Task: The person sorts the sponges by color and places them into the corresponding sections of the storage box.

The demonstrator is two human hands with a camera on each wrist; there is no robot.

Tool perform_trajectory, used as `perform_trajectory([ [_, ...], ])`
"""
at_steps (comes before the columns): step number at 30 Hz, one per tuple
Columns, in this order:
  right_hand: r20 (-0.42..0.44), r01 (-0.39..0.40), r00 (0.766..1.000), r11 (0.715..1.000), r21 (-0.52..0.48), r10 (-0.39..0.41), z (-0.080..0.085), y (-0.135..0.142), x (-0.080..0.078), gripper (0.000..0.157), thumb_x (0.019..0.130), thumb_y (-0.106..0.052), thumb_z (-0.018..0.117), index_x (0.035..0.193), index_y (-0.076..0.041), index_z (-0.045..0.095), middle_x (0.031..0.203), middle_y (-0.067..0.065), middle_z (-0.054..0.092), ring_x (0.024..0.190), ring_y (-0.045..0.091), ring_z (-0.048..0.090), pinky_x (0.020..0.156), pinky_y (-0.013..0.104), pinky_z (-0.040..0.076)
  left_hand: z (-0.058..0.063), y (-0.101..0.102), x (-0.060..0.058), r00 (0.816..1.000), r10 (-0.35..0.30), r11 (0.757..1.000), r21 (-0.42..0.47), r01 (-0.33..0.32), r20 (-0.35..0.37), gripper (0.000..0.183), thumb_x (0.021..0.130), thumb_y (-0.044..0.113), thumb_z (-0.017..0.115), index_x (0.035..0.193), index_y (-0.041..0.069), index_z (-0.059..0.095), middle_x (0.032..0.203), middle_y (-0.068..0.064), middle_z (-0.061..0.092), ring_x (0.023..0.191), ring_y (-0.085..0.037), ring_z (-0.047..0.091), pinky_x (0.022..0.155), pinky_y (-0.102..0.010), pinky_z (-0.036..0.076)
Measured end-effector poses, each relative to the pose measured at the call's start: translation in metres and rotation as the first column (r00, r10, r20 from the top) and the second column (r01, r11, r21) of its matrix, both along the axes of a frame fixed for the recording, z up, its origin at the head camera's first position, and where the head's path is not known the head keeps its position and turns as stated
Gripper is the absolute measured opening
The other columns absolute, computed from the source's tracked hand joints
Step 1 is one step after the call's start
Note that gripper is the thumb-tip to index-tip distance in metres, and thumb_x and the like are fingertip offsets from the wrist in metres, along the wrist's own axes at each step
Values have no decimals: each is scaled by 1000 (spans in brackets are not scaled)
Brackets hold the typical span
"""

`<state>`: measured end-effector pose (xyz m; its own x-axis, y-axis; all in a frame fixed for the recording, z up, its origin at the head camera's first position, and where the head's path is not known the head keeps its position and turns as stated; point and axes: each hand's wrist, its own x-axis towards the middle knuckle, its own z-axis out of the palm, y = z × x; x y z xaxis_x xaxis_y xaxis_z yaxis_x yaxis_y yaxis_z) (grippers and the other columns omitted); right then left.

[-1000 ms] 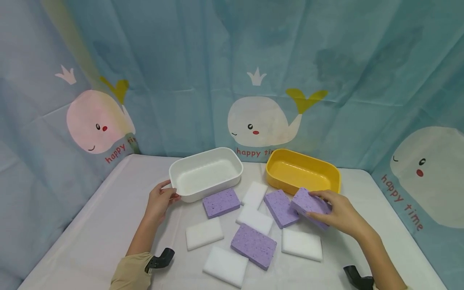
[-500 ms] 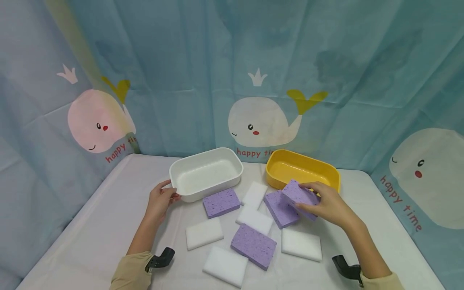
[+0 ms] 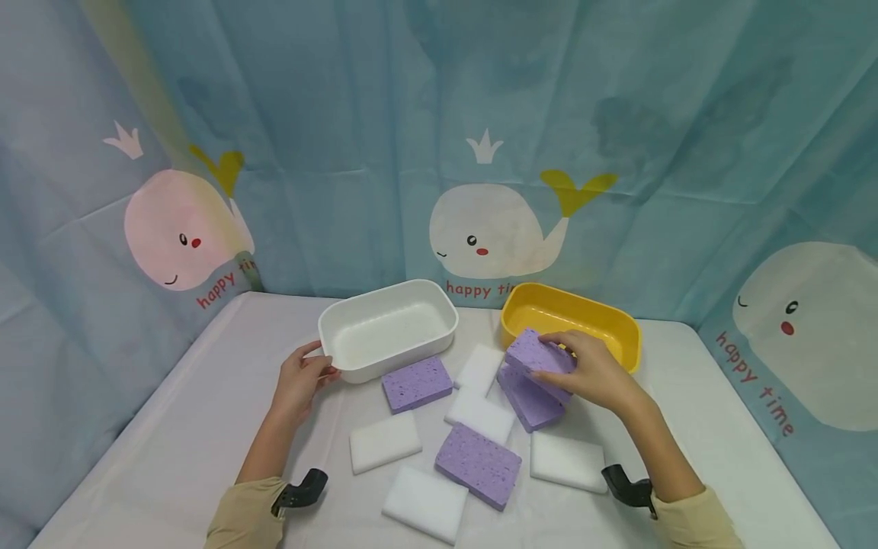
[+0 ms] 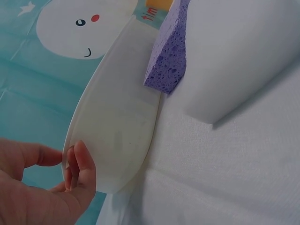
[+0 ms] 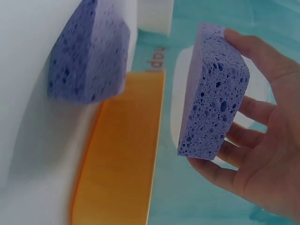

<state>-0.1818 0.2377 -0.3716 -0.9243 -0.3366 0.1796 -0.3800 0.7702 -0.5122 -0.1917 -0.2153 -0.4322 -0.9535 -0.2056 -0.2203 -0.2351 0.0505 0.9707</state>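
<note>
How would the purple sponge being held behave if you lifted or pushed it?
The sponge is probably light for its size, given all those pores. It seems fairly firm, as it shows no sag in the right grip. Its flat faces make rolling unlikely.

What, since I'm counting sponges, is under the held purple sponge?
In the head view, another purple sponge shows partly beneath the held sponge; whatever that covers there is hidden.

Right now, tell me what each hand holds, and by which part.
The right hand grips a purple sponge by two opposite sides; the left hand pinches the white container by the rim at its left end.
</note>
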Motion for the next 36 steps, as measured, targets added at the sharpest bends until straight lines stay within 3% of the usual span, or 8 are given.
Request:
perform_trajectory([
  [16,-33,-60,998,998,-6,60,5,-43,-20,62,87,-34,88,135,0,68,133,17,70,127,38,63,109,57,50,3,-1,1,1000,-13,998,-62,12,-16,62,107,7,55,162,-5,30,118,-13,58,87,-2,65,82,-13,58],
  [36,1,-60,998,998,0,60,15,-85,-39,63,90,-36,84,138,1,66,136,22,67,129,41,60,111,57,49,2,-3,1,1000,-8,999,-32,7,-16,62,107,5,56,162,-6,30,117,-10,56,89,-2,65,87,-15,58],
])
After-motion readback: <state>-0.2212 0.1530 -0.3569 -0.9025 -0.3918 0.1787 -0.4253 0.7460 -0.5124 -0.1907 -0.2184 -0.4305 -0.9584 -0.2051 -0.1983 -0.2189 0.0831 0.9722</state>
